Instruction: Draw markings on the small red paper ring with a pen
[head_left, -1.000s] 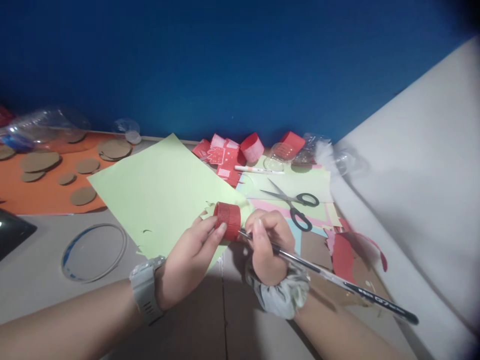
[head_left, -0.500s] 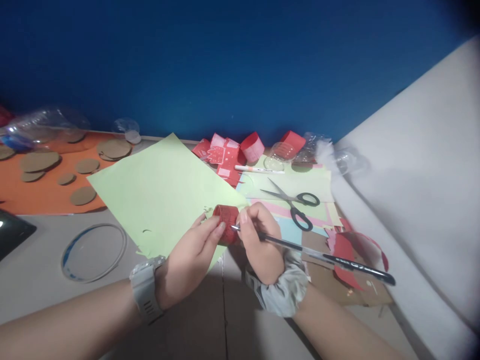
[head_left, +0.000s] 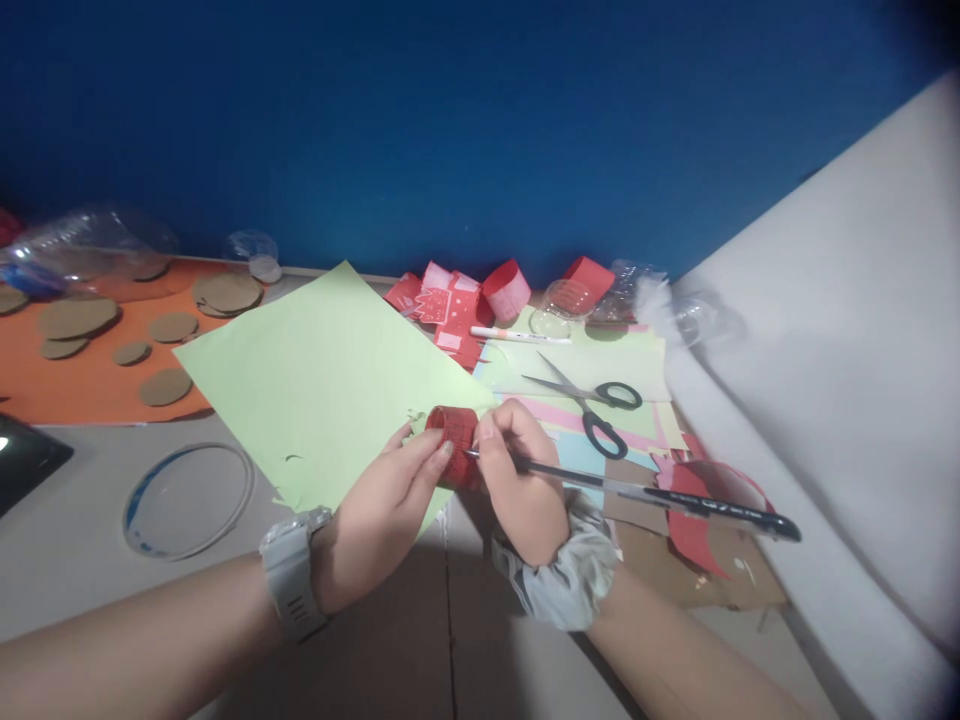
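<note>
In the head view, a small red ring-shaped piece (head_left: 459, 432) with dark lines on it is held above the near corner of a light green sheet (head_left: 322, 370). My left hand (head_left: 386, 515) is closed on its left side, thumb on the outer face. My right hand (head_left: 525, 480) is closed around a black pen (head_left: 630, 490), tip against or very near the red ring's surface and the cap end pointing right. Right fingertips also come up to the ring's right edge; whether they grip it is hidden.
Open scissors (head_left: 585, 400) lie on coloured papers at right, near a white marker (head_left: 517, 335). Red paper pieces (head_left: 457, 310) and clear plastic bits line the blue wall. Cardboard discs (head_left: 79, 318) rest on an orange sheet (head_left: 45, 385); a clear hoop (head_left: 187, 500) lies at left.
The pen has swung slightly, its far end now higher and a little further right. Both hands stay almost in place around the red ring.
</note>
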